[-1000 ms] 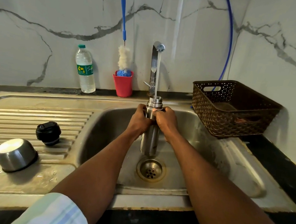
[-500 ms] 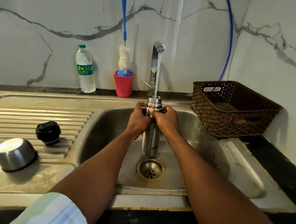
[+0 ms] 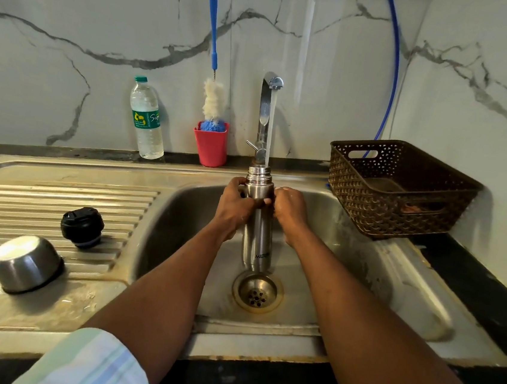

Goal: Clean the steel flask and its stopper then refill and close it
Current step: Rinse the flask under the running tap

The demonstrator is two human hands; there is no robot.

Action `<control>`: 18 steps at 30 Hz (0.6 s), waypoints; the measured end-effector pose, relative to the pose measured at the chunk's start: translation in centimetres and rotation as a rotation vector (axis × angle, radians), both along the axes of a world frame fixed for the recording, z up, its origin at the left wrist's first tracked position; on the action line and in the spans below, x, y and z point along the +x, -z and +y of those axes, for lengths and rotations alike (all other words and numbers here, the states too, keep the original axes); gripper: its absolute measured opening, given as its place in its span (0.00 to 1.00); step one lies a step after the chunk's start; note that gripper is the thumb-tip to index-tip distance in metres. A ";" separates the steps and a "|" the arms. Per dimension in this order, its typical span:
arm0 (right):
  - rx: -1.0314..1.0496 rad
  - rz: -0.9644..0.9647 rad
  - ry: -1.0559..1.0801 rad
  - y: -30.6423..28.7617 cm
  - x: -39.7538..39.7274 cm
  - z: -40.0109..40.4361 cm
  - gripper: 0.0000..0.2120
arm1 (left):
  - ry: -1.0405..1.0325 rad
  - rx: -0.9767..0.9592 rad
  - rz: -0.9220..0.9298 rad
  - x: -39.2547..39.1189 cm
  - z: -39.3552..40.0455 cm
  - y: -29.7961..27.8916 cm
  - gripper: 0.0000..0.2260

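Both hands, left hand (image 3: pixel 234 204) and right hand (image 3: pixel 289 208), grip the steel flask (image 3: pixel 258 223) upright over the sink (image 3: pixel 378 267) under the running tap (image 3: pixel 269 106) (filling, likely); the stopper (image 3: pixel 82 226) waits on the drainboard; next, fetch it.

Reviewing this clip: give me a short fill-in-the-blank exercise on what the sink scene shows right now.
1. Both hands hold the flask upright under the running ____.
2. The black stopper lies on the ribbed ____, left of the basin.
3. The blue-handled brush stands in a ____ cup.
4. The brown basket sits to the ____ of the flask.

Missing words: tap; drainboard; red; right
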State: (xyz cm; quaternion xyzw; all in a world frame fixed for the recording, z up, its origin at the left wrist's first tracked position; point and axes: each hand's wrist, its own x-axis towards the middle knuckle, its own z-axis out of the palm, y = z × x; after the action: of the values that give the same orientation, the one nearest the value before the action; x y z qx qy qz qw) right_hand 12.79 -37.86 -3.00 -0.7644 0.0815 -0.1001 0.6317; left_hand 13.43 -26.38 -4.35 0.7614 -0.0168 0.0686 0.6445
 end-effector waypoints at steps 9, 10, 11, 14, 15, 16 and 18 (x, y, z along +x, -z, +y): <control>0.105 0.058 -0.016 0.1 -0.2 0.0 0.10 | 0.043 -0.028 -0.019 -0.1 -0.1 0.0 0.21; 0.108 0.059 -0.032 0.1 -0.3 0.0 0.10 | 0.041 -0.020 -0.027 -0.1 -0.1 0.0 0.21; 0.107 0.059 -0.051 0.2 -0.3 0.0 0.11 | 0.043 -0.008 -0.034 -0.1 -0.2 0.0 0.21; 0.096 0.048 -0.096 0.2 -0.5 -0.1 0.09 | 0.066 0.020 -0.046 -0.1 -0.4 -0.1 0.23; 0.087 0.050 -0.101 0.1 -0.5 -0.2 0.08 | 0.075 0.028 -0.048 -0.2 -0.4 0.0 0.23; 0.081 0.053 -0.100 0.1 -0.5 -0.3 0.07 | 0.089 0.032 -0.054 -0.2 -0.3 0.0 0.23; 0.073 0.055 -0.088 0.1 -0.5 -0.4 0.09 | 0.121 0.043 -0.069 -0.3 -0.3 0.0 0.22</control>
State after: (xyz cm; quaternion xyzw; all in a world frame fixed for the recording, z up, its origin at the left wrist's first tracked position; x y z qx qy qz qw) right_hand 12.32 -38.24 -3.12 -0.7463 0.0688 -0.0480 0.6603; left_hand 13.13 -26.65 -4.38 0.7699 -0.0865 0.0554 0.6299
